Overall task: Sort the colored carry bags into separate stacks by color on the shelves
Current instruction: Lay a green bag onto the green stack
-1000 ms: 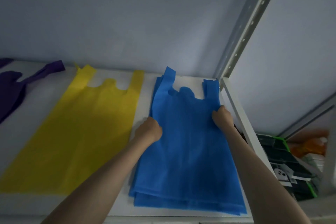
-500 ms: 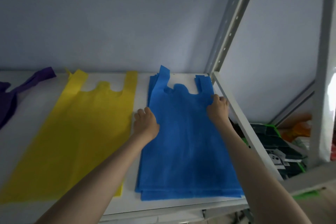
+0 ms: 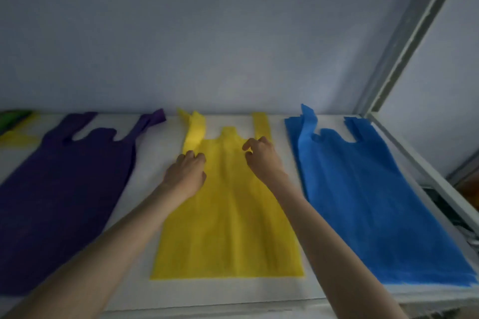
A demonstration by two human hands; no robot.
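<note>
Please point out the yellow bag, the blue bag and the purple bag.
yellow bag (image 3: 230,228): head view, middle of its body.
blue bag (image 3: 363,202): head view, middle of its body.
purple bag (image 3: 64,189): head view, middle of its body.

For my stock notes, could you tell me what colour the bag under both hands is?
Yellow; the bag shows plainly in the head view.

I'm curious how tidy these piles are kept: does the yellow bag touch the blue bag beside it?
Apart. The head view shows a strip of bare white shelf running the whole way between the yellow bag and the blue bag.
</note>
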